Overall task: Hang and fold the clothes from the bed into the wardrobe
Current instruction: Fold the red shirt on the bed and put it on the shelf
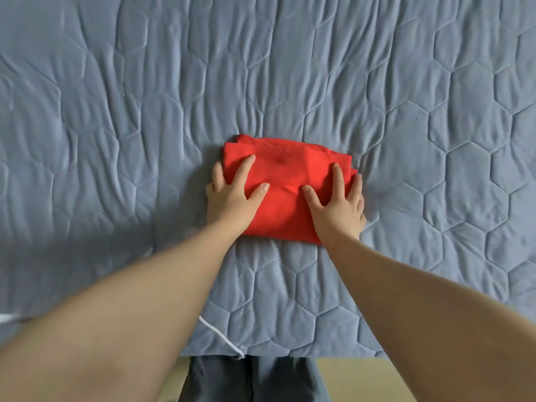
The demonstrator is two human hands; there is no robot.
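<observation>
Blue-grey and quilted in hexagons, the bed (406, 82) fills nearly all I can see. Its cover is rumpled into long wrinkles on the left and lies smoother on the right. The garment (287, 198), bright red and folded into a compact rectangle, lies on the bed somewhat nearer my edge than the far one, its layers showing stepped along the far side.

My left hand (232, 195) grasps the garment's left edge. Thumb and forefinger lie on top of the cloth, while the other fingers (217, 175) curl down round the side; whether they reach underneath I cannot tell. My right hand (338, 210) is released, its fingers spread straight and pressing on the right half, the outer ones lying along the right edge. Both hands cover the garment's near corners.

My bare forearms (130, 300) come in from the lower corners of the view and cross the near part of the bed, hiding the cover beneath them. Between them a thin white cord (220, 335) runs slantwise over the bed's near edge, well apart from the garment. A blurred white scrap (8, 317) shows at the left border; I cannot tell what it is. Below the bed's edge are my legs in dark trousers (252, 378), close against it, with pale floor (362, 378) on either side.
</observation>
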